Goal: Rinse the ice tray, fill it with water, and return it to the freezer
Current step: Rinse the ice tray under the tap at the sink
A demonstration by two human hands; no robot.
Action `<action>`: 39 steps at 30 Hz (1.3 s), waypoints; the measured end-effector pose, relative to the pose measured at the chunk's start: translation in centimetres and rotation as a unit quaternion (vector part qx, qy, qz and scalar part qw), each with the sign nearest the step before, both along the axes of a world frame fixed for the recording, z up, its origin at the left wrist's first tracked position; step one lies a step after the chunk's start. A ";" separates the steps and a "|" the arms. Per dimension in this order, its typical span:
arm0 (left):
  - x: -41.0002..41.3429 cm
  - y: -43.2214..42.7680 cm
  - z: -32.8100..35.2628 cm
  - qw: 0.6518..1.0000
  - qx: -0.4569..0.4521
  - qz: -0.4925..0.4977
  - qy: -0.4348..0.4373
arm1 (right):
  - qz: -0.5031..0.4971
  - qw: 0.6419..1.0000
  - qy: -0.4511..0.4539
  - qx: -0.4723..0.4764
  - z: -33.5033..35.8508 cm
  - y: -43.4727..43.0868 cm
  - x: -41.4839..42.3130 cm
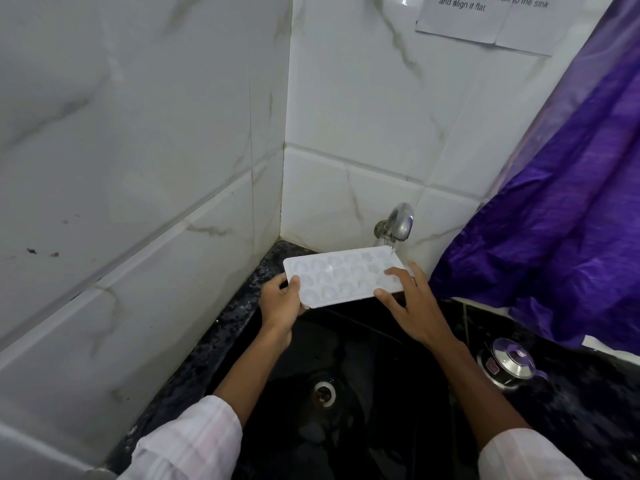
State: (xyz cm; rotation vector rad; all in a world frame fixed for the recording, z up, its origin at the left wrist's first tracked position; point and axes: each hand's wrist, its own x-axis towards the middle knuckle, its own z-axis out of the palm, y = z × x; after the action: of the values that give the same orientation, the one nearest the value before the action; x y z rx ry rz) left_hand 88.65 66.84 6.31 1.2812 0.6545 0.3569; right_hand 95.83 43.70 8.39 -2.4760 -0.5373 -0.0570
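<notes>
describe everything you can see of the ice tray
The ice tray is a white, slightly translucent plastic rectangle with rows of rounded and shaped cavities facing up. It is held roughly level above the black sink, its far right corner under the tap. The left hand grips its left end, the right hand its right end.

1. The ice tray [346, 277] hangs over the sink [381, 410], its far right corner just under the tap [396, 225] on the back wall.
2. The left hand [280, 303] holds its left end, the right hand [412, 303] its right end.
3. A lidded pot [509, 362] stands on the counter [571, 403], right of the sink.
</notes>
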 end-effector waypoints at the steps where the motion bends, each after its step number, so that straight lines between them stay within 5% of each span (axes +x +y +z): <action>1: 0.1 0.0 0.1 1.000 -0.003 0.002 0.001 | -0.002 1.000 -0.002 -0.003 0.2 0.0 0.1; 39: 0.8 -0.2 2.1 0.999 -0.008 0.031 -0.009 | 0.055 0.996 -0.052 -0.057 0.3 0.4 1.3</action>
State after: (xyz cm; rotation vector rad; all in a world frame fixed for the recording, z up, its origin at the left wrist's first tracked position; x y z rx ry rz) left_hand 89.42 66.63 8.39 1.2436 0.6821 0.4127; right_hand 97.13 44.13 8.72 -2.5589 -0.7382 -0.1140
